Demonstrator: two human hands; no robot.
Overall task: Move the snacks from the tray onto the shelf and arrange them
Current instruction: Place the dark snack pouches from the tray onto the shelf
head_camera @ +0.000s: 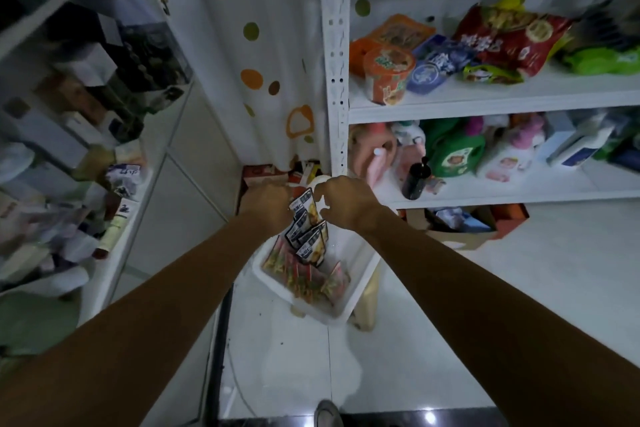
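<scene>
A strip of dark, yellow-printed snack packets (306,225) hangs between my two hands above a white tray (332,310). My left hand (268,206) grips the strip's left top edge and my right hand (346,203) pinches its right top corner. More red, green and yellow snack packets (304,276) lie in the tray, which rests on a pale plastic stool (367,305). The white shelf (485,97) to the right holds snack bags and cup noodles on its upper board.
The lower shelf board (502,184) carries bottles and detergent refills. An open cardboard box (460,225) sits on the floor under the shelf. A dotted curtain (256,55) hangs behind. A cluttered cabinet (86,149) stands on the left.
</scene>
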